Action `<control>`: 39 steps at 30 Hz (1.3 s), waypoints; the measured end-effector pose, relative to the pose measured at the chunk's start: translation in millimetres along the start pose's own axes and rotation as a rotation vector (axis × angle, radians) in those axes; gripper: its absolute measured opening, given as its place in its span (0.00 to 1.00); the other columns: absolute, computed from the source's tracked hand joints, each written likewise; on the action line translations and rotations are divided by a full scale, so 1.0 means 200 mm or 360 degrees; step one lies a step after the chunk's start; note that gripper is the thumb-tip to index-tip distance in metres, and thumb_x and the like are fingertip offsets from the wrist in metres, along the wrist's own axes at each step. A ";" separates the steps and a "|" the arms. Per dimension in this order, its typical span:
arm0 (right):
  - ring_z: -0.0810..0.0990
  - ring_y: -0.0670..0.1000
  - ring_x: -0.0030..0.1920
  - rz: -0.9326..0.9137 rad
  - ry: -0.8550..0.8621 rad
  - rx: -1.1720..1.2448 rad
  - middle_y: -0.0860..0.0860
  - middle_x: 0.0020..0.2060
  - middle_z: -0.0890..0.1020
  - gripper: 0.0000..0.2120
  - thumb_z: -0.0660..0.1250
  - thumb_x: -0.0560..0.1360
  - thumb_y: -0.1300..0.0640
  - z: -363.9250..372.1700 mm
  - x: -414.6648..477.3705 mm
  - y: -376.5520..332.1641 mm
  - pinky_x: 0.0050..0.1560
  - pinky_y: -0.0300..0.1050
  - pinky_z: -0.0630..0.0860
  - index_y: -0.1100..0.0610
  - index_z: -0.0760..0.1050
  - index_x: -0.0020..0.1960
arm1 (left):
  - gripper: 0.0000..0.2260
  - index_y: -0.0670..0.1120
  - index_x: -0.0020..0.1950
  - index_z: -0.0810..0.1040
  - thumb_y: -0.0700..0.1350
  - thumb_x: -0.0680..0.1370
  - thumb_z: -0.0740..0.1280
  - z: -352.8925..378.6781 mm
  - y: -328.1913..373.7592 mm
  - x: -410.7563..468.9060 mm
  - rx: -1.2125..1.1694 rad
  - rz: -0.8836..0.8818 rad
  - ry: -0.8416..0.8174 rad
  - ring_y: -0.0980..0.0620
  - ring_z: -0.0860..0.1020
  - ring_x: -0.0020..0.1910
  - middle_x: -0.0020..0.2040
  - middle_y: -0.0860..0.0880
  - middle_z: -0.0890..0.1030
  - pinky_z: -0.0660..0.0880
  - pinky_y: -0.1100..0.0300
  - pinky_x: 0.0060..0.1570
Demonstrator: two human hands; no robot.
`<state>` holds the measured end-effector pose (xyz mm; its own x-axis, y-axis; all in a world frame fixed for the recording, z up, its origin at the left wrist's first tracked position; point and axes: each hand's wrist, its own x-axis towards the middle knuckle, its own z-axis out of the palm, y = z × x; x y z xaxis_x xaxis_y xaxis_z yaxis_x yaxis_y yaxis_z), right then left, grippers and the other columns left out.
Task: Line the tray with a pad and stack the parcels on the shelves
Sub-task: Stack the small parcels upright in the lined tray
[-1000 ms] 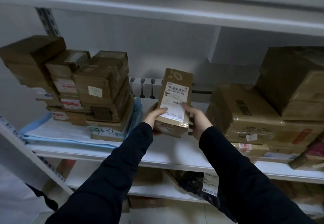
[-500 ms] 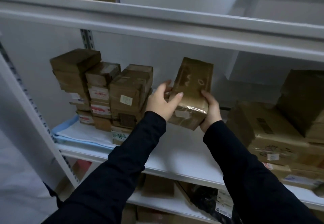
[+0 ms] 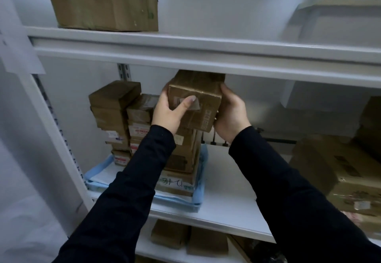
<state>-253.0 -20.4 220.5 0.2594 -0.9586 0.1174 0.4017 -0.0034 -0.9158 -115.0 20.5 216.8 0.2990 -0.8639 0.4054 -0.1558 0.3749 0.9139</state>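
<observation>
Both my hands hold a brown taped parcel (image 3: 201, 98) high under the upper shelf beam, right over the rightmost stack of parcels (image 3: 183, 153). My left hand (image 3: 169, 110) grips its left side with the thumb across the front face. My right hand (image 3: 231, 112) grips its right side. Whether the parcel touches the stack below is hidden by my hands. The stacks stand on a blue pad (image 3: 201, 190) that lines a tray on the middle shelf (image 3: 231, 207). Two more parcel stacks (image 3: 115, 116) stand to the left.
The white upper shelf beam (image 3: 206, 56) runs just above the held parcel, with a large carton (image 3: 103, 1) on top. Big brown boxes (image 3: 334, 172) fill the right of the middle shelf. More parcels (image 3: 189, 240) lie on the lower shelf. A slotted white upright (image 3: 59, 139) frames the left.
Both hands have lifted the parcel up and leftwards, tipping it from label-facing-me to flat, until it sits above the rightmost stack. My view has tilted upward.
</observation>
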 end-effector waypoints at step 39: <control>0.71 0.44 0.58 0.0146 -0.0079 -0.0752 0.51 0.70 0.71 0.29 0.42 0.79 0.36 0.22 0.03 0.16 0.53 0.38 0.67 0.50 0.62 0.73 | 0.26 0.47 0.68 0.70 0.50 0.72 0.72 -0.16 -0.12 0.13 -0.0095 -0.0139 0.0295 0.56 0.73 0.57 0.58 0.52 0.76 0.69 0.62 0.56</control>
<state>-200.3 -13.1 207.6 0.3214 -0.9463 0.0355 -0.0648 -0.0594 -0.9961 -73.9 -0.8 206.2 0.4776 -0.8195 0.3167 -0.0673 0.3253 0.9432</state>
